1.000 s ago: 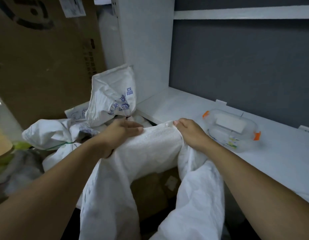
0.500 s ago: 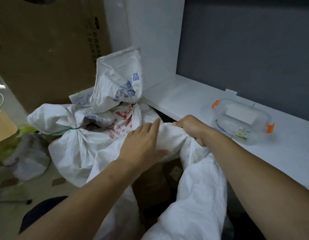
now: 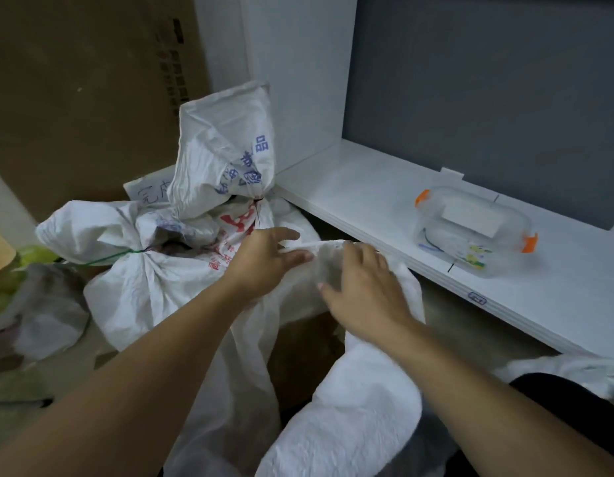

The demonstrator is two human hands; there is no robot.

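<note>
An open sack (image 3: 350, 425) is placed at the front centre, and its rim is touched by the left grip (image 3: 264, 259) and the right grip (image 3: 364, 287), set side by side. Behind it, to the left, a lower sack (image 3: 154, 287) is lodged on the floor, and an upper sack (image 3: 223, 160) is stacked on it. A cardboard box (image 3: 75, 98) is stood behind both. To the right a tabletop (image 3: 367, 194) is set, with a container (image 3: 470, 232) on it, and a partition (image 3: 488, 80) is raised behind.
</note>
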